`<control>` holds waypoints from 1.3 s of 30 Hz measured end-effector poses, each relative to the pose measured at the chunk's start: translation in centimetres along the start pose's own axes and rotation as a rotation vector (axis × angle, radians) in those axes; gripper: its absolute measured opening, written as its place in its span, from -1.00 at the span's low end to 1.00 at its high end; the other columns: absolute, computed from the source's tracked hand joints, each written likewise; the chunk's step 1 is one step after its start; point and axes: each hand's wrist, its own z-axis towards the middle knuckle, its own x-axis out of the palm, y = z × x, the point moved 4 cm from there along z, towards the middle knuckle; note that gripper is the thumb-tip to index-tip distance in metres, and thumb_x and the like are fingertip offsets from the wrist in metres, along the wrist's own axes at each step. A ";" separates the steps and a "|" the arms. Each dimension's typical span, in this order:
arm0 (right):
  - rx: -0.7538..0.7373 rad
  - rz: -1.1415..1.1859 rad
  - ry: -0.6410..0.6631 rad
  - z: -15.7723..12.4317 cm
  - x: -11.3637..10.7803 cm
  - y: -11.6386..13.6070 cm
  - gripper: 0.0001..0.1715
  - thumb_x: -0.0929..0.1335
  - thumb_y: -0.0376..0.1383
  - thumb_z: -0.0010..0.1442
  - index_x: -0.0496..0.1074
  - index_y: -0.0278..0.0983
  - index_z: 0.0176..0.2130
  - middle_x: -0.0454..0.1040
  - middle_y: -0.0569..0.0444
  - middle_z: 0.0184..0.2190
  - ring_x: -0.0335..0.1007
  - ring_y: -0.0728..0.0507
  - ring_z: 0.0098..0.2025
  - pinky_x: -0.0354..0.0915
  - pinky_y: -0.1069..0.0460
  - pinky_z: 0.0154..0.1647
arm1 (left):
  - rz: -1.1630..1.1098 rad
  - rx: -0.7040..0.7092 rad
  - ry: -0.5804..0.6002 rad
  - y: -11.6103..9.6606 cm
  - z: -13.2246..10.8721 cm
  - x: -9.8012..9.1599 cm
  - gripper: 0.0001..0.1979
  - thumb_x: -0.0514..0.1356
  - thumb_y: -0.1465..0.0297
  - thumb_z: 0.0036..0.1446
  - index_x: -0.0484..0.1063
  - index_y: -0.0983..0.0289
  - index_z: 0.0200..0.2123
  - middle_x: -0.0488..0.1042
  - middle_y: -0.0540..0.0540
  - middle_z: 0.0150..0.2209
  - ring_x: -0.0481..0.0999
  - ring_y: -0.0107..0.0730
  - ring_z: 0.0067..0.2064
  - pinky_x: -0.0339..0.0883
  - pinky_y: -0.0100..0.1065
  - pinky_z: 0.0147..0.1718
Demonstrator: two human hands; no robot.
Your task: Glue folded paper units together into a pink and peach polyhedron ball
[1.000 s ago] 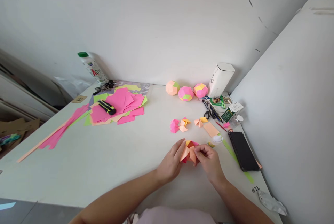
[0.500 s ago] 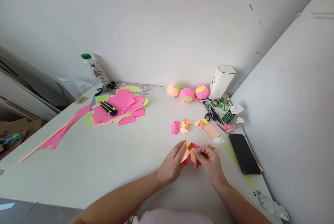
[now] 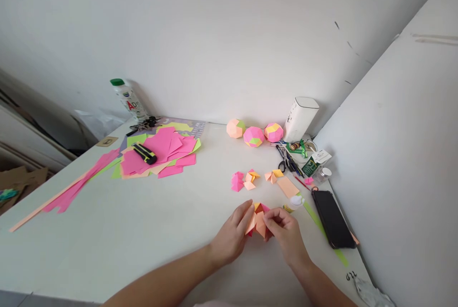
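Between my two hands is a partly open folded-paper ball (image 3: 260, 225) in peach, pink and yellow. My left hand (image 3: 232, 231) wraps its left side, fingers closed along the paper. On the other side my right hand (image 3: 285, 231) pinches a peach flap with thumb and forefinger. Just beyond lie small folded paper pieces: a pink one (image 3: 237, 181), a peach and yellow one (image 3: 252, 179), and another peach and yellow one (image 3: 274, 176). A flat peach paper strip (image 3: 287, 186) and a small glue bottle (image 3: 294, 203) are near my right hand.
Three finished paper balls (image 3: 254, 136) line the wall beside a white box-like container (image 3: 301, 118). Scissors (image 3: 282, 164), a jar (image 3: 325, 174) and a black phone (image 3: 332, 218) occupy the right. At left are paper sheets (image 3: 171, 147), a cutter (image 3: 144, 153) and a white bottle (image 3: 129, 100).
My right thumb and fingers have shifted slightly left over the peach flap, which now lies closer across the ball's opening. The whole view has tilted a little.
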 end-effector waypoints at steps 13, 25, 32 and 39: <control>-0.002 -0.026 0.004 -0.4 0.0 0.2 -0.73 0.45 -0.16 0.02 0.38 -0.29 -0.44 0.39 0.18 -0.61 0.28 0.02 -0.63 0.30 0.10 -0.62 | 0.153 0.102 0.015 -0.2 -0.1 0.0 -0.34 -0.06 0.62 0.17 -0.26 0.38 0.30 0.06 0.47 0.20 0.04 0.00 0.25 0.28 0.02 0.03; 0.014 -0.025 -0.008 -0.2 0.0 0.5 -0.69 0.46 -0.13 -0.02 0.36 -0.29 -0.46 0.38 0.18 -0.62 0.28 0.01 -0.64 0.29 0.09 -0.62 | 0.140 0.086 0.054 -0.1 -0.2 0.2 -0.35 -0.06 0.61 0.18 -0.25 0.34 0.30 0.05 0.46 0.22 0.06 0.00 0.25 0.29 0.02 0.01; -0.017 -0.034 -0.002 -0.1 0.0 0.3 -0.69 0.46 -0.12 -0.01 0.36 -0.28 -0.46 0.39 0.17 -0.62 0.30 -0.01 -0.63 0.29 0.08 -0.60 | 0.055 0.084 0.008 -0.9 0.6 -0.4 -0.26 0.01 0.60 0.12 -0.32 0.41 0.29 0.09 0.53 0.18 0.02 0.03 0.26 0.26 0.08 0.02; -0.036 -0.068 -0.010 -0.1 0.3 0.5 -0.69 0.46 -0.11 -0.03 0.39 -0.28 -0.46 0.41 0.16 -0.60 0.30 -0.01 -0.61 0.29 0.08 -0.58 | 0.061 0.136 -0.211 -1.5 0.9 -1.9 -0.61 0.12 0.53 0.09 0.16 0.32 0.01 0.29 0.33 -0.04 0.21 0.02 0.16 0.35 0.06 -0.08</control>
